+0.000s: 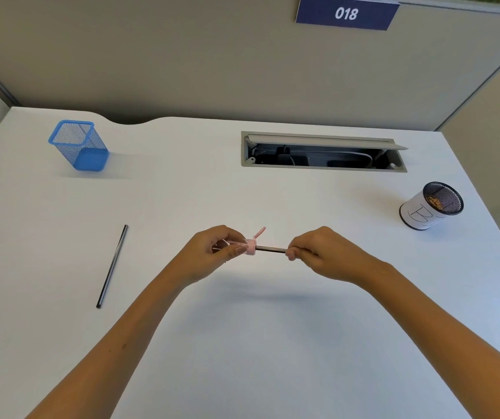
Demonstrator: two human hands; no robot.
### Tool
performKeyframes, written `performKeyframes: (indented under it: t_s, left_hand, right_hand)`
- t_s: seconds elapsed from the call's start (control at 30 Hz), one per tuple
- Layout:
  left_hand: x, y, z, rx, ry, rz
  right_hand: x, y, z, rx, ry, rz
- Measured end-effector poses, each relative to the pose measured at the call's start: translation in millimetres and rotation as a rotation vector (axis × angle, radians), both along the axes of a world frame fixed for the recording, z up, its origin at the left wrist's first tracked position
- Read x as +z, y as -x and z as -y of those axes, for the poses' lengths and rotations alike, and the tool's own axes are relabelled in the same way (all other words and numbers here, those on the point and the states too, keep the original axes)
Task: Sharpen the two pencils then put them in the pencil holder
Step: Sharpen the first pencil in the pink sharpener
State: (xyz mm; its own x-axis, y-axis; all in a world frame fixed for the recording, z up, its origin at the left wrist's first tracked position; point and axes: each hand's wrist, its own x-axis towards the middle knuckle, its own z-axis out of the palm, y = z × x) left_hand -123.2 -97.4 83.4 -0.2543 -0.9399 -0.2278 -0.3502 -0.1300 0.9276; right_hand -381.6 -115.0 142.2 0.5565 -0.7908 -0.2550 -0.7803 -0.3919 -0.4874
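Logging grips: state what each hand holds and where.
Left hand grips the pink plastic sharpener body; right hand pinches the dark pencil's rear end.

A dark pencil lies left of the fingers. A blue mesh holder stands behind-left. A round paper-wrapped mesh cup stands right.

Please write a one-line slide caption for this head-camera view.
Left hand grips a pink sharpener while right hand feeds in a dark pencil; second dark pencil lies on the white desk.
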Motion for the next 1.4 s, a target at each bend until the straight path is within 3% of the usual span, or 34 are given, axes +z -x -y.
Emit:
performKeyframes:
  t_s: [0.17, 0.33, 0.43, 0.67, 0.83, 0.97, 1.17, 1.4]
  left_hand:
    - [3, -6, 2, -0.012, -0.062, -0.012]
    - [4, -11, 5, -0.001, -0.103, -0.077]
    - [4, -9, 5, 0.003, -0.104, -0.086]
    - [3, -3, 0, 0.014, -0.076, -0.064]
    - [4, -5, 3, 0.006, -0.061, -0.034]
    - [4, -6, 4, -0.028, -0.085, -0.03]
    - [2, -1, 1, -0.01, -0.093, -0.069]
    - [6, 0, -4, 0.038, -0.059, -0.068]
  right_hand:
    - [0, -4, -2, -0.024, -0.079, 0.034]
    - [1, 10, 3, 0.06, 0.475, -0.122]
    - [-3, 14, 3, 0.076, 0.604, -0.057]
    - [-6, 10, 2, 0.003, 0.544, -0.051]
    - [-5, 7, -1, 0.044, 0.304, -0.171]
    - [-2, 8, -2, 0.03, 0.198, -0.104]
    - [-8, 11, -1, 0.064, 0.595, -0.068]
    - [-9, 9, -1, 0.064, 0.501, -0.157]
